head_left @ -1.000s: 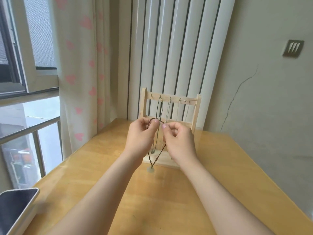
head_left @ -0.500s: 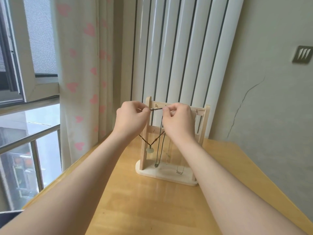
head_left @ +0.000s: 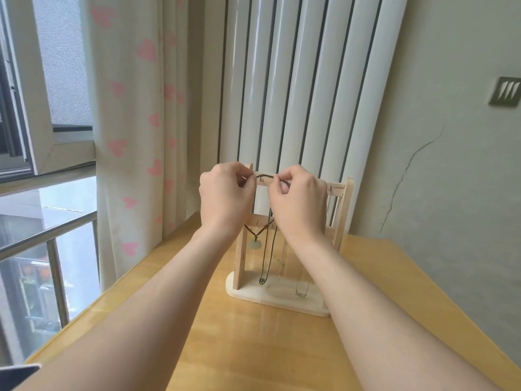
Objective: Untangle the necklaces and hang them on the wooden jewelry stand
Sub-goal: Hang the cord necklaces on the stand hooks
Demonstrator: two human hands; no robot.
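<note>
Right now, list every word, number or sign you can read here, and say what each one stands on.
No text here can be read with certainty.
Nameplate pendant, hanging low on the wooden jewelry stand: shows lettering, too small to read.
Wall plate: three slanted bars, no letters.
Cord necklace: no markings visible.

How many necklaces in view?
4: brown cord necklace with pale round pendant, held at the wooden stand's top bar; dark cord necklace, thin silver chain, nameplate necklace hanging below. Right hand may hide others.
</note>
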